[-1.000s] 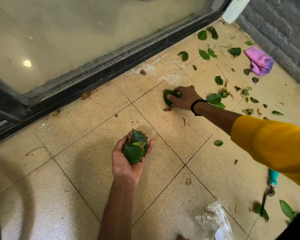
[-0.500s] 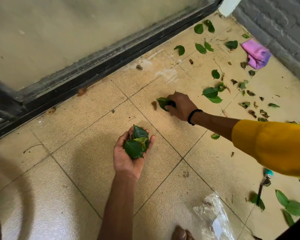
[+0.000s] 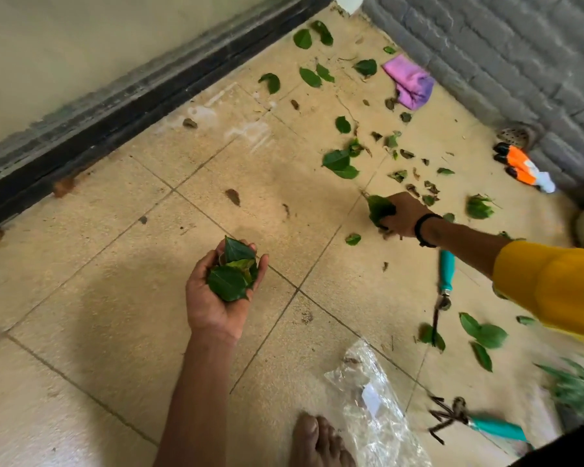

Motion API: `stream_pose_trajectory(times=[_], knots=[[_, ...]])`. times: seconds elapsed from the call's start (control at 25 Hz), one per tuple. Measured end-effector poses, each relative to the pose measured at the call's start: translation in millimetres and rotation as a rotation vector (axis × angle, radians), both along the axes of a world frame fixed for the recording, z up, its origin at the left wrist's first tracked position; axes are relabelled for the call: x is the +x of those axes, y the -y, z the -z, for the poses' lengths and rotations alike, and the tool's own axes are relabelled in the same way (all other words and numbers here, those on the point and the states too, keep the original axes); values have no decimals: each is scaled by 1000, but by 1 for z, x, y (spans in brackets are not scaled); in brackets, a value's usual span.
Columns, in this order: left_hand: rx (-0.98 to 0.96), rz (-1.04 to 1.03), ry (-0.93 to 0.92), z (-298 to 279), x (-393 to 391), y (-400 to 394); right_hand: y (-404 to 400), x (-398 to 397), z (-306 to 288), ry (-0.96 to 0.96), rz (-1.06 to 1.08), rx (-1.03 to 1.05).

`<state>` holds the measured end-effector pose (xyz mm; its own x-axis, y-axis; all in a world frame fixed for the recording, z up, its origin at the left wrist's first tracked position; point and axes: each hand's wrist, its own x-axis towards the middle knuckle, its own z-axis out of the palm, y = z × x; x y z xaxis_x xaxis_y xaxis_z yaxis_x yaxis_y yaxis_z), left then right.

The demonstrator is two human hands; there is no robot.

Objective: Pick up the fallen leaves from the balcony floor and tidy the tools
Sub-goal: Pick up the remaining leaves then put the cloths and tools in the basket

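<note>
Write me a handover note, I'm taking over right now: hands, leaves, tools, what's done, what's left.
Left hand: palm up, holding a pile of green leaves.
Right hand: gripping a bunch of green leaves near the tan tiled floor.
Done: two handfuls gathered.
Left: scattered green leaves toward the grey brick wall; teal-handled hand tool and teal-handled claw rake lie untidied.

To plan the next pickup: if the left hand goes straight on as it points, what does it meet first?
Probably the brown dry leaf on the floor ahead of the left hand, though the hand's height is unclear.
</note>
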<state>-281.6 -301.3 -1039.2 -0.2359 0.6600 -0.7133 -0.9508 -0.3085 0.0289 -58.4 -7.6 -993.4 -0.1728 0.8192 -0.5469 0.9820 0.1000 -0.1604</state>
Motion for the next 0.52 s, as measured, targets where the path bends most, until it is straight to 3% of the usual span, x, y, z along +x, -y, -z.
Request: stream_pose_trajectory(times=[0.16,0.32,0.4,0.52], knots=[[18,54,23,1,21,-11,30,53,5,157,196,-44],[39,89,21,1,33,-18,52,58,23,-62,503,-202],[36,113,11,1,34,-16,55,39,28,-186,538,-166],[17,83,11,4,24,-11,53,-6,35,-174,404,-99]])
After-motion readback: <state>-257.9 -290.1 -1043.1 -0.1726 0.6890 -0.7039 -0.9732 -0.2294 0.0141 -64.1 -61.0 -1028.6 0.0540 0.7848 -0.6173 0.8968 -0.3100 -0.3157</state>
